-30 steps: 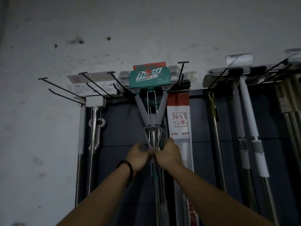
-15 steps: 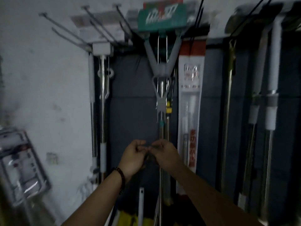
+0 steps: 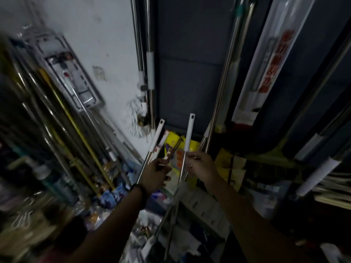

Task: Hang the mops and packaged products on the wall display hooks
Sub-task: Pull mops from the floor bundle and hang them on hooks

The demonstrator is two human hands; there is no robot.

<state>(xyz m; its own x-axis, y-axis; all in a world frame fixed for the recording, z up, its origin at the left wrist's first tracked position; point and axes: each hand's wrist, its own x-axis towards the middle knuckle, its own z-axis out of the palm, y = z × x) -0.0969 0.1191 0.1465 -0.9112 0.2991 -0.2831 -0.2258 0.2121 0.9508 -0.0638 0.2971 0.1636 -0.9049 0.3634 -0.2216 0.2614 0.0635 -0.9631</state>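
In a dim, cluttered storeroom, the left hand (image 3: 154, 172) and right hand (image 3: 202, 168) curl at centre frame below the dark wall panel (image 3: 190, 63); what they hold is unclear.

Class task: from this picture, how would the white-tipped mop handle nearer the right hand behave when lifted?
The mop handle is probably stiff: it runs straight. Likely light, being thin. Its shiny metal shaft may slip when gripped.

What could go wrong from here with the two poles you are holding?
The left hand holds a white-capped metal pole, the right hand a second white-capped pole; raised together they could clash or strike the hanging steel mop handles. Their lower ends vanish into dim clutter, where the yellow package might snag.
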